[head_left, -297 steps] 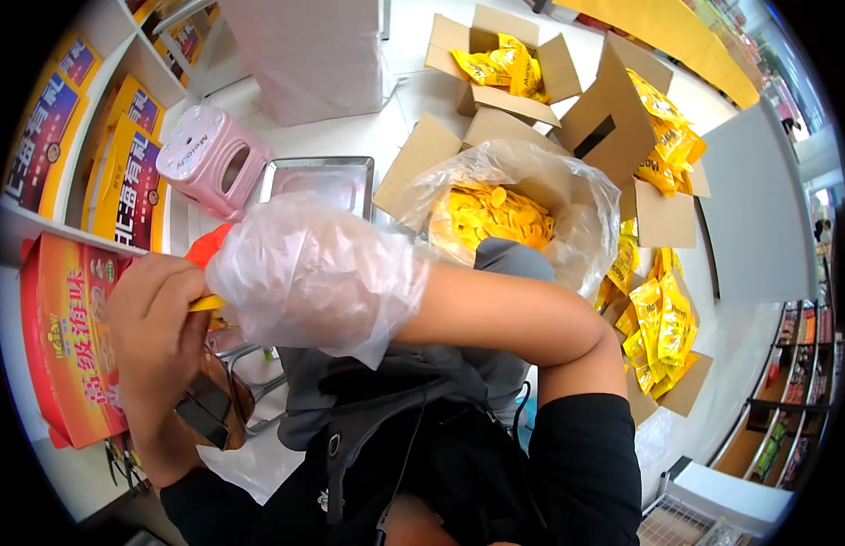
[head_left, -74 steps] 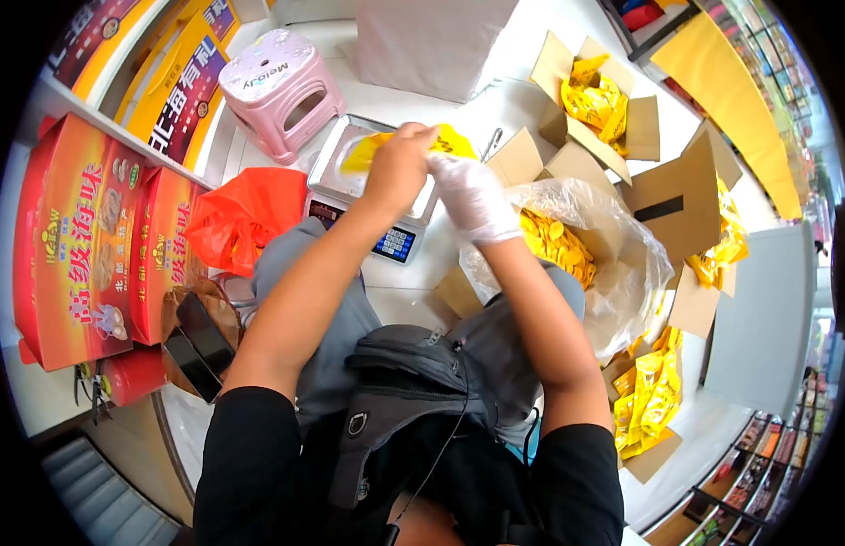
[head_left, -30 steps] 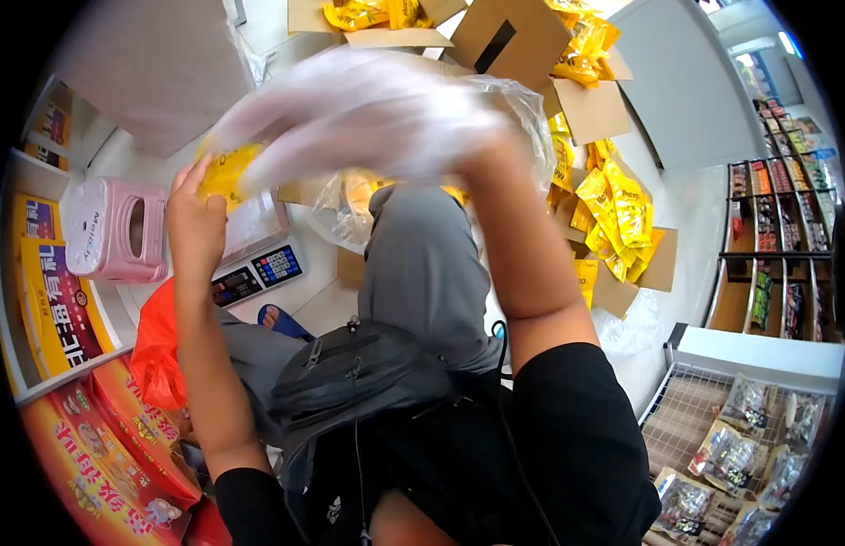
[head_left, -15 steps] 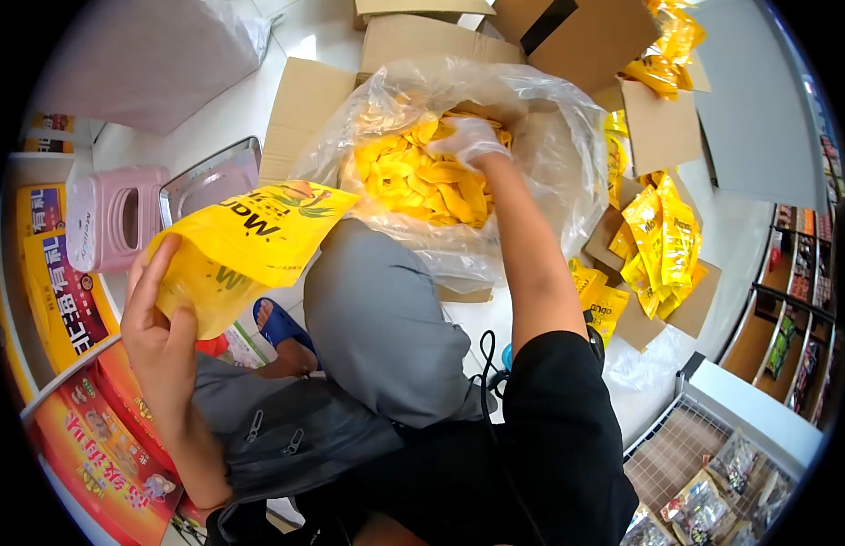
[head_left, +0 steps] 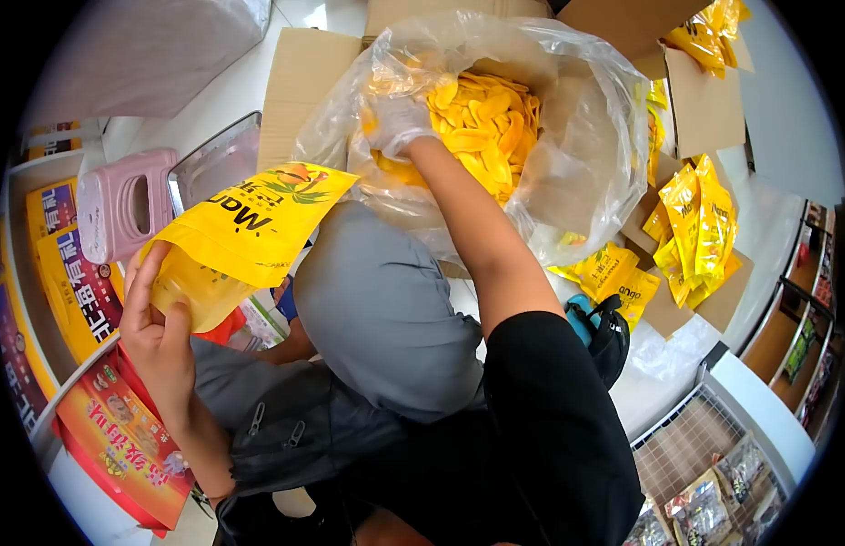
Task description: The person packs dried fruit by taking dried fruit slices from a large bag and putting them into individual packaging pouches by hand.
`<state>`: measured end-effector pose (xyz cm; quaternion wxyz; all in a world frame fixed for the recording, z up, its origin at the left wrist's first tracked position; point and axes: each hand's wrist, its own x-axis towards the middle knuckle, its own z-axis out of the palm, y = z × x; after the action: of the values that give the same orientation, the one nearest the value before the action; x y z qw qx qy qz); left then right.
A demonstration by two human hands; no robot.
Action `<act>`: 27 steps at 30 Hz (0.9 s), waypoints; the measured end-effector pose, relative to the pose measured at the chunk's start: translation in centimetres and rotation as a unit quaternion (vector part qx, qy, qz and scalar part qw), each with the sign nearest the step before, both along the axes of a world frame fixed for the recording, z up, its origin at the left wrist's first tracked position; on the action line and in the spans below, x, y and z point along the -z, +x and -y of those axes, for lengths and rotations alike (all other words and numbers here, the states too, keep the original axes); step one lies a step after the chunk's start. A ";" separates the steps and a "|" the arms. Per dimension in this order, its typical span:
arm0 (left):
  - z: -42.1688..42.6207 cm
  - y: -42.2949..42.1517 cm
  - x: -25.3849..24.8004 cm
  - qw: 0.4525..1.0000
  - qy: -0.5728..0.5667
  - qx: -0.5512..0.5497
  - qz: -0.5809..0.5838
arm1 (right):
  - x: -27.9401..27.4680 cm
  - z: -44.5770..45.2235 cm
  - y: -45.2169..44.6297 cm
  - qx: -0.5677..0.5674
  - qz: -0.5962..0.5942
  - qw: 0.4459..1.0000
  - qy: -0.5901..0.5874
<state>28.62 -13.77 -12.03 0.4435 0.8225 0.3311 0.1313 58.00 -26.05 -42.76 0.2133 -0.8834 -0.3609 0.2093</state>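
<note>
My left hand (head_left: pixel 159 341) grips a yellow mango pouch (head_left: pixel 245 237) by its edge, thumb on the near side. The pouch is tilted, and its pale, see-through part is near my fingers. Under a thin whitish glove, my right hand (head_left: pixel 400 126) reaches into the clear plastic liner (head_left: pixel 582 155) of a cardboard box. It is at the left side of a heap of dried mango slices (head_left: pixel 486 127). The liner and slices partly hide its fingers, so I cannot see whether they hold any.
Several filled yellow pouches (head_left: pixel 700 227) lie in an opened carton at the right. A pink plastic container (head_left: pixel 122 205) and metal tray (head_left: pixel 218 164) stand at the left, beside a shelf of boxed goods (head_left: pixel 72 291). A wire rack (head_left: pixel 691 428) is at lower right.
My right hand has moved from the far right part of the mango heap to its left side. My left hand still holds the pouch in nearly the same position. The view has shifted slightly.
</note>
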 end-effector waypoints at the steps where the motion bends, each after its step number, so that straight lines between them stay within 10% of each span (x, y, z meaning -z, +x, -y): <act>1: -0.2 -0.1 0.1 1.000 0.000 0.002 0.006 | -0.7 -0.1 0.0 0.004 0.000 1.000 0.001; 6: -0.1 0.3 0.1 1.000 -0.008 0.020 0.011 | -3.1 -1.1 -0.9 -0.054 0.011 0.986 -0.160; 9: -0.1 0.4 0.3 0.999 -0.027 0.036 0.026 | -1.6 -2.7 -3.5 0.169 -0.048 0.983 -0.058; 21: 0.2 1.2 0.8 0.996 -0.033 0.072 0.042 | 5.0 -5.2 -4.1 0.189 -0.142 0.971 -0.016; 27: 0.3 0.8 0.4 0.994 -0.081 0.072 0.034 | -1.2 0.0 -3.9 0.236 -0.257 0.937 -0.016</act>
<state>29.39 -14.04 -12.45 0.5277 0.8008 0.2651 0.1000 54.07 -26.03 -41.55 0.3276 -0.8626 -0.0713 0.3788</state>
